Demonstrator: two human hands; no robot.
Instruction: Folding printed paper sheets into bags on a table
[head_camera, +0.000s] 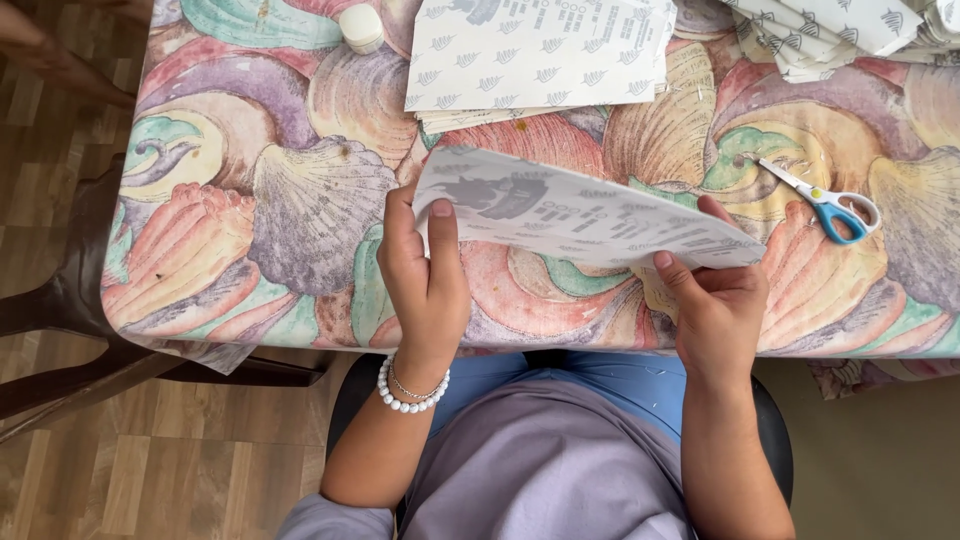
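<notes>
Paper (590, 215) sits in both my hands, a white printed sheet with grey marks, held just above the near edge of the table (300, 200) and tilted so its far side faces me. My left hand (425, 285) grips the sheet's left end, thumb pressed on top and fingers curled behind it; a white bead bracelet (410, 392) circles that wrist. My right hand (715, 305) pinches the right end, thumb on the front and fingers underneath. Both grips are clenched on the sheet.

Beyond the sheet, near the far edge of the table, lies a stack of the same printed sheets (540, 55), and another pile (830, 35) fills the far right corner. Scissors (825, 200) with blue and white handles lie closed toward the right edge, apart from my right hand. A small white cap-like object (361, 28) rests at the far edge, left of the stack. The tablecloth shows large shells in pastel colours. A dark chair (70, 300) stands off the table's left edge.
</notes>
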